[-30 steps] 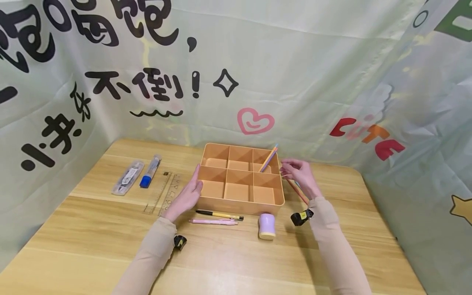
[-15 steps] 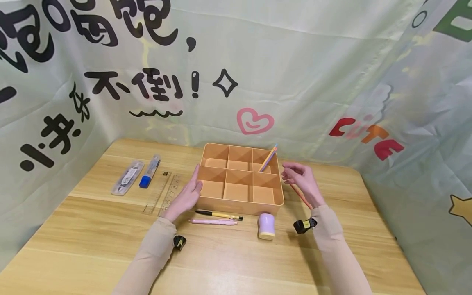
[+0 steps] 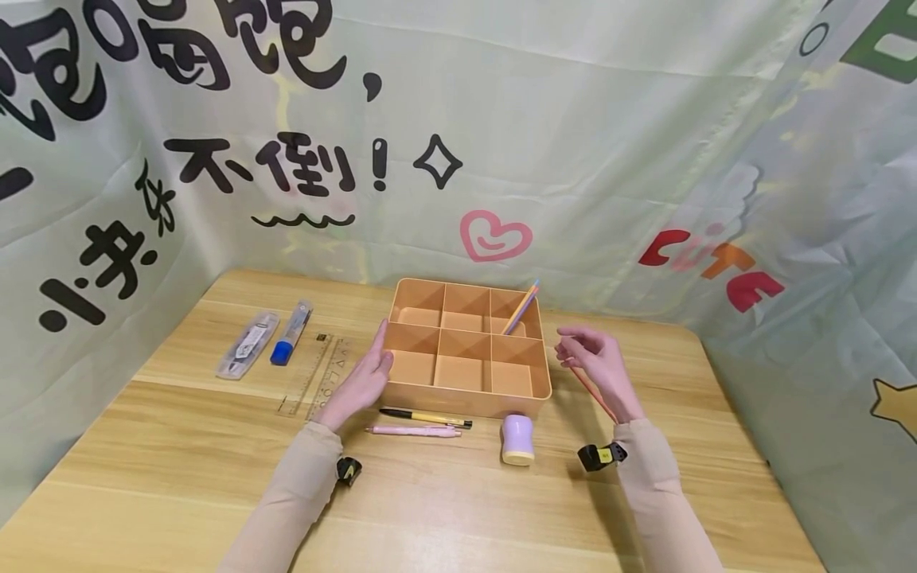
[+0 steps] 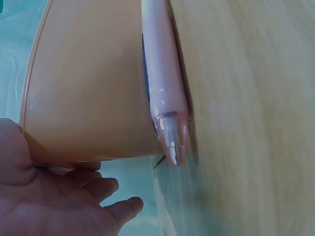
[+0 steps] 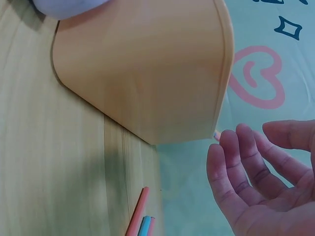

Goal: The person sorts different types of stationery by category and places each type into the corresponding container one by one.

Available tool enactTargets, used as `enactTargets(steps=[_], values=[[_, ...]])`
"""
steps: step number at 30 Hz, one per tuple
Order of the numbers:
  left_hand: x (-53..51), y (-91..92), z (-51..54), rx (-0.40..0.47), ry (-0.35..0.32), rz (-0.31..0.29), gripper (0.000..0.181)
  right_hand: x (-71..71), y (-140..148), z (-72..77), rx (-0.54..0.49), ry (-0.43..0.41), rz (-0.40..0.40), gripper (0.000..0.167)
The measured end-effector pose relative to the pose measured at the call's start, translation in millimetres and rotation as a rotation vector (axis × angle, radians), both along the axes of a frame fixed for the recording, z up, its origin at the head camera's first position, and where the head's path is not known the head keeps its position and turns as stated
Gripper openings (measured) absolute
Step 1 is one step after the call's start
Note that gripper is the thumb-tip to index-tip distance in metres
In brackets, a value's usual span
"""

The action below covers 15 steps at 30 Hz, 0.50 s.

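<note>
My left hand (image 3: 360,383) rests against the left side of the orange six-compartment box (image 3: 438,395); in the left wrist view its fingers (image 4: 101,187) lie relaxed along the box end. To the right of the box hovers my right hand (image 3: 596,364), fingers loosely bent, holding nothing in the right wrist view. Under it on the table lie red pencils (image 5: 138,209) and a blue one (image 5: 144,226). Several coloured pencils (image 3: 523,306) lean in the back right compartment. In front of the box are a yellow-black pen (image 3: 430,418) and a pink pen (image 3: 415,431).
A purple bottle-shaped item (image 3: 518,439) stands before the box's right front corner. Left of my left hand lie a clear ruler (image 3: 315,378), a blue-capped tube (image 3: 291,334) and a clear case (image 3: 248,344). A printed curtain (image 3: 573,159) hangs behind the table.
My right hand has moved away from the box's right side, rightward and slightly toward me. My left hand and the box have stayed put.
</note>
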<state>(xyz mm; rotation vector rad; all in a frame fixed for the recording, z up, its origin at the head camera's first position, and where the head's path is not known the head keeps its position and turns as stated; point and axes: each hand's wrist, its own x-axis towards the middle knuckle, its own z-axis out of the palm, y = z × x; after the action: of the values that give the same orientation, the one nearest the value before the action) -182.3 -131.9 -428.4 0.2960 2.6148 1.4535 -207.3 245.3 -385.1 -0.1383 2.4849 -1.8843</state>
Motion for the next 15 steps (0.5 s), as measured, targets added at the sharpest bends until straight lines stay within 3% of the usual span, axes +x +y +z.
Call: enactTargets(steps=[15], values=[[-1.5,-1.6,-1.5,-0.016,-0.019,0.001,0.065,17.4,8,-4.9,0.04,0.058,-0.004,0.035]])
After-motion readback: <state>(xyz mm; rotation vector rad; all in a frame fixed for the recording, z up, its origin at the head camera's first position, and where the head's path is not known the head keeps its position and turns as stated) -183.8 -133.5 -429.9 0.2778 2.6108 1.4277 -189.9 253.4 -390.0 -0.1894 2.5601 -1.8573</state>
